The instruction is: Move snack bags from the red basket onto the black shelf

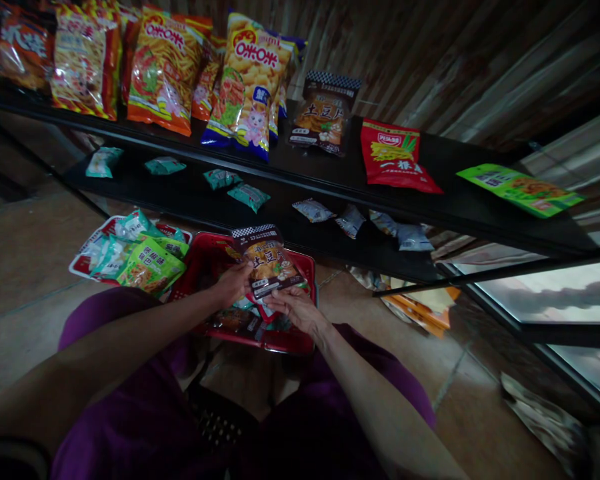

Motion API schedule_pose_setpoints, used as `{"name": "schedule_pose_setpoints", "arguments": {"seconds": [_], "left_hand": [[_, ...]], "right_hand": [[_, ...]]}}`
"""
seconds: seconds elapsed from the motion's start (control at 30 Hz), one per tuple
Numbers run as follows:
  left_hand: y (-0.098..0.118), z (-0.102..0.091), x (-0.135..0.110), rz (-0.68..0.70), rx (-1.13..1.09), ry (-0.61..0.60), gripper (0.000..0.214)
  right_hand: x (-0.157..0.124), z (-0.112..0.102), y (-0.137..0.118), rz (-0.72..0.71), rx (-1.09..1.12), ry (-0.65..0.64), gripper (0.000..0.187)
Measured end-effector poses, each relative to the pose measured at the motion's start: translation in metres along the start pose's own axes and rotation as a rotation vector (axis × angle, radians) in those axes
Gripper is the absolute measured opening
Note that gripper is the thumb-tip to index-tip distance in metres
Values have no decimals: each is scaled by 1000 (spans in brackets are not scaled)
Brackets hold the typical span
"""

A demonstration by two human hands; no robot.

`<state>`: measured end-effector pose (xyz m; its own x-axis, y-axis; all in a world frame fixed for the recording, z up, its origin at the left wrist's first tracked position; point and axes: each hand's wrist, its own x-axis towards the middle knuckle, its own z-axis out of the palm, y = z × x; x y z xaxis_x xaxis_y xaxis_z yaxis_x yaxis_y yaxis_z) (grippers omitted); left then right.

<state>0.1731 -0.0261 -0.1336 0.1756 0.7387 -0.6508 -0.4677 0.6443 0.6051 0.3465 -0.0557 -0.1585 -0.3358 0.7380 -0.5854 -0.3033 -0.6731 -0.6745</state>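
Observation:
Between both hands I hold a brown bag of potato chips with a checkered top edge. My left hand grips its left side, fingers closed on the edge. At the lower right corner my right hand pinches the bag. Below it is a red plastic basket with more snack packets inside, partly hidden by my hands. A matching brown chip bag stands on the upper black shelf, between the yellow-and-blue snack bag and the red snack packet.
A white-and-red basket with green and teal packets sits left of the red one. The lower shelf carries several small teal and silver packets. Orange snack bags line the upper shelf; a green packet lies at its right. Cardboard is on the floor.

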Motion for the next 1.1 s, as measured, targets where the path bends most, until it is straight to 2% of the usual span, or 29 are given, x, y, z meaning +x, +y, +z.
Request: {"name": "schedule_pose_setpoints", "arguments": {"seconds": [0.27, 0.37, 0.67, 0.8, 1.0, 1.1], "left_hand": [[2, -7, 1, -44, 11, -40, 23], [3, -12, 5, -14, 1, -32, 18], [-1, -26, 13, 60, -8, -40, 12], [-1, -28, 15, 63, -9, 18, 12], [2, -27, 11, 72, 32, 11, 13], [4, -25, 7, 74, 63, 55, 12]], "right_hand": [[-2, 4, 0, -36, -9, 4, 25], [-2, 4, -3, -72, 45, 23, 27], [5, -12, -14, -224, 184, 195, 32], [4, -12, -14, -214, 135, 211, 33], [1, -11, -15, -194, 125, 217, 31], [1, -12, -15, -182, 106, 212, 31]]}}
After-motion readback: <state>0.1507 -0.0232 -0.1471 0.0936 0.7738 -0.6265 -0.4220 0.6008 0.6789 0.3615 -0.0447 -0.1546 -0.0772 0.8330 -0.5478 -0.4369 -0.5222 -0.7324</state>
